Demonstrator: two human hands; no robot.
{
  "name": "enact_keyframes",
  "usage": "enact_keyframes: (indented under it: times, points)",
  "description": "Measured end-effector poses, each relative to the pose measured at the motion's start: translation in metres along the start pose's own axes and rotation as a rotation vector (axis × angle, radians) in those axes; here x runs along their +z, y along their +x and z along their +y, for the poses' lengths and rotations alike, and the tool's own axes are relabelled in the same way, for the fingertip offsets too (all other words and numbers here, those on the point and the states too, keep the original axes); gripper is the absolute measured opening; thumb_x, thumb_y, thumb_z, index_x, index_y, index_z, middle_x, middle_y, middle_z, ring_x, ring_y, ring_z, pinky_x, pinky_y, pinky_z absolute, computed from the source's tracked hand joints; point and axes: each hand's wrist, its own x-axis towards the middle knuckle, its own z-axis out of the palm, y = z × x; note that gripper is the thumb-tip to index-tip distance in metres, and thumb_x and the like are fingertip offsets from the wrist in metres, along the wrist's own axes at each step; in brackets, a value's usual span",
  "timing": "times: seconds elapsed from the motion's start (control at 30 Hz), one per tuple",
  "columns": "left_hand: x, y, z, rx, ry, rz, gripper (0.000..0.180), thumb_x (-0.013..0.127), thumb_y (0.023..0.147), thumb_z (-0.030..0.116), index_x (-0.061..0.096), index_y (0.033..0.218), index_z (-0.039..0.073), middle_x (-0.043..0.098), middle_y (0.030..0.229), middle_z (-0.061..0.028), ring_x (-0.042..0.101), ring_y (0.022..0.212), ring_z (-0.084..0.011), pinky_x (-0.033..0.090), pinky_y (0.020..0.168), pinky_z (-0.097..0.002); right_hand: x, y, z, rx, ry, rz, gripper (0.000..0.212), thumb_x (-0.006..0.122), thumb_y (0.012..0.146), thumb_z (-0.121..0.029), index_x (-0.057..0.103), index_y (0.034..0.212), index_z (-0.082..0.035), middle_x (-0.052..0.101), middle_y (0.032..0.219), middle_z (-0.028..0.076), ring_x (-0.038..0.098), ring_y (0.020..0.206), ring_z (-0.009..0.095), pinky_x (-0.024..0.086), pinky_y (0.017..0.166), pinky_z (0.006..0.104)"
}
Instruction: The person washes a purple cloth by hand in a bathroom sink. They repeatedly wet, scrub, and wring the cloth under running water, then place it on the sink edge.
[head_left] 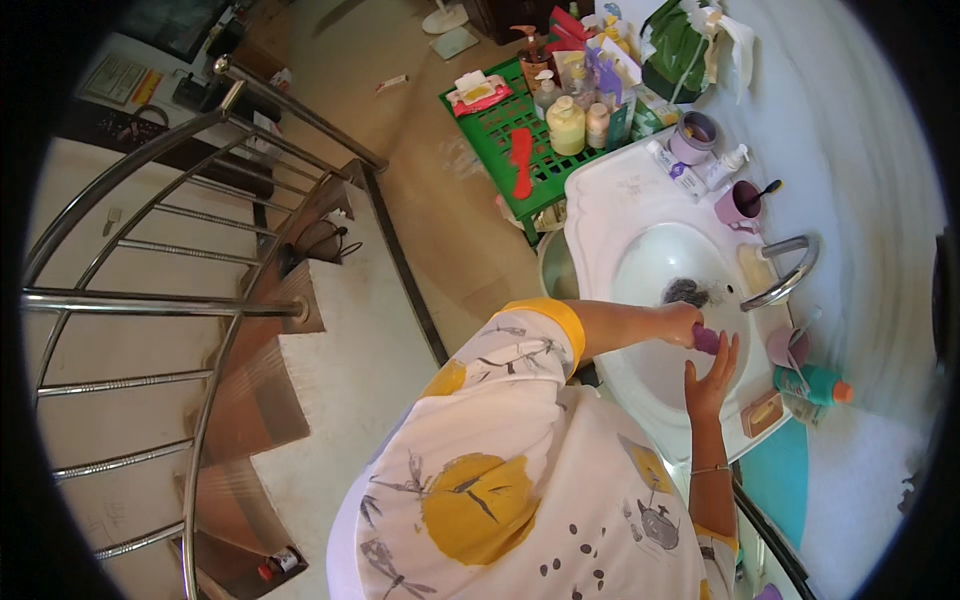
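My left hand (678, 322) reaches in over the white washbasin (612, 205), its fingers closed around a small purple object (706, 340). The exact kind of that object cannot be made out. Beside it my right hand (712, 380) is raised with fingers spread, the fingertips close to the purple object. Whether they touch it is hard to tell. In the bowl, past my left hand, a dark grey clump (688, 293) sits around the drain area. The curved chrome faucet (797, 278) stands to the right of the bowl.
Along the basin's right side are a purple mug (737, 203) with a toothbrush, white tubes (677, 170), a teal bottle (812, 384) and a soap dish (763, 414). A green plastic rack (490, 135) with bottles and a red comb (521, 163) adjoins it. Metal stair railings (150, 300) rise left.
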Motion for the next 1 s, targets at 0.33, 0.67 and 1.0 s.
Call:
enact_keyframes:
  times: [0.33, 0.67, 1.0]
  points:
    - [-0.032, -0.005, 0.055, -0.563, -0.754, -0.920, 0.016, 0.062, 0.075, 0.021, 0.050, 0.073, 0.010, 0.042, 0.058, 0.0021, 0.033, 0.040, -0.0053, 0.020, 0.034, -0.0194, -0.016, 0.022, 0.016, -0.299, -0.198, 0.075, 0.051, 0.067, 0.067, -0.010, 0.050, 0.115, -0.007, 0.053, 0.076, 0.009, 0.053, 0.069, 0.028, 0.045, 0.068, 0.0400]
    - [0.000, -0.009, 0.051, 0.074, 0.404, -0.291, 0.016, 0.064, 0.068, 0.020, 0.064, 0.078, 0.007, 0.065, 0.078, -0.0143, 0.062, 0.071, -0.0312, 0.049, 0.059, -0.0413, -0.010, 0.029, 0.016, 0.198, -0.383, -0.447, 0.015, 0.063, 0.071, -0.015, 0.059, 0.083, -0.007, 0.063, 0.074, 0.015, 0.062, 0.073, 0.032, 0.049, 0.064, 0.0432]
    - [-0.019, -0.008, 0.042, 0.507, 0.721, -0.234, 0.013, 0.054, 0.073, 0.023, 0.061, 0.076, 0.013, 0.063, 0.070, -0.0099, 0.063, 0.065, -0.0301, 0.048, 0.053, -0.0419, 0.006, 0.016, 0.022, 0.930, 0.875, -0.734, 0.009, 0.060, 0.073, -0.007, 0.051, 0.073, -0.007, 0.041, 0.048, 0.002, 0.034, 0.033, 0.012, 0.024, 0.032, 0.0274]
